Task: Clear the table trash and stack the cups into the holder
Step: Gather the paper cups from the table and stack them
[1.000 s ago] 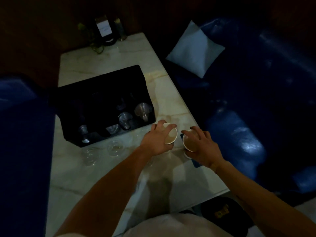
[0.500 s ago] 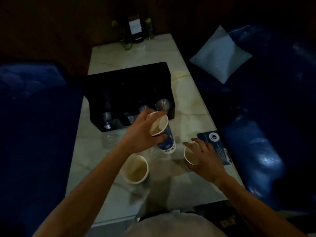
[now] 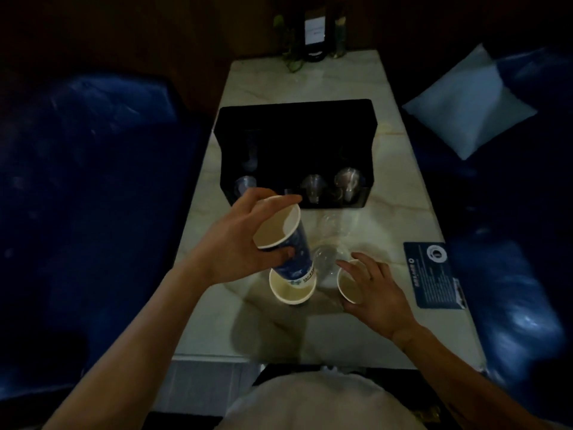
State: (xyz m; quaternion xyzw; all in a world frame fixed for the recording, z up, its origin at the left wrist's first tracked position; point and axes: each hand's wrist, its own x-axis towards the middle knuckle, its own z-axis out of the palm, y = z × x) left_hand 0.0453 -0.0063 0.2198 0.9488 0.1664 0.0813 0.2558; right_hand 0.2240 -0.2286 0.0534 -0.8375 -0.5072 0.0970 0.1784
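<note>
My left hand (image 3: 235, 243) grips a blue-patterned paper cup (image 3: 283, 237), tilted, its base dipping into the mouth of a second paper cup (image 3: 291, 290) that stands on the marble table (image 3: 403, 206). My right hand (image 3: 375, 293) wraps around a third paper cup (image 3: 348, 283) just to the right. Between and behind the paper cups lie clear plastic cups (image 3: 333, 231) on the table. The black cup holder (image 3: 297, 144) sits further back, with several clear cups (image 3: 347, 181) lying in its slots.
A dark blue card (image 3: 434, 274) lies near the table's right edge. Dark blue sofas flank the table on both sides, with a pale cushion (image 3: 471, 103) on the right one. A sign stand and small plants (image 3: 313, 35) stand at the far end.
My left hand lifted its paper cup, carried it toward me and lowered its base into a cup standing on the table. My right hand kept hold of its cup.
</note>
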